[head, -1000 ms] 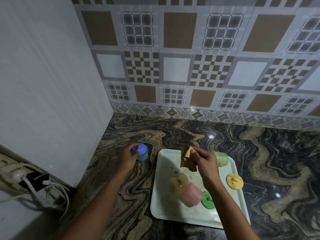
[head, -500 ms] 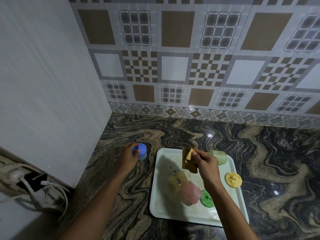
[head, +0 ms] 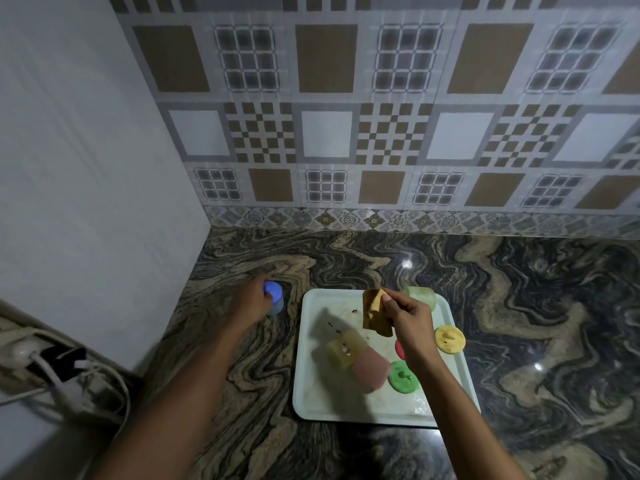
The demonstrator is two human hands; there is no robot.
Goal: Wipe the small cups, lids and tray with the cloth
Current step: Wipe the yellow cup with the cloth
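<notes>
left hand (head: 250,303) grips the blue cup (head: 274,301) beside the tray (head: 313,393) of cups and lids, right hand (head: 408,320) pinching the cloth (head: 373,313).

You are looking down into a corner where a dark marble countertop (head: 519,306), swirling with tan and black veins, is meeting two walls. The back wall (head: 381,133) is showing patterned tiles: brown squares, white squares, checkerboards and small grids, with a narrow floral border strip (head: 415,221) running along its foot. The left wall (head: 86,168) is lying plain and pale grey. At the lower left a white power strip (head: 20,351) with plugged-in cables (head: 104,386) is sitting on a ledge. Small bright reflections of light (head: 407,264) are glinting on the polished stone.
</notes>
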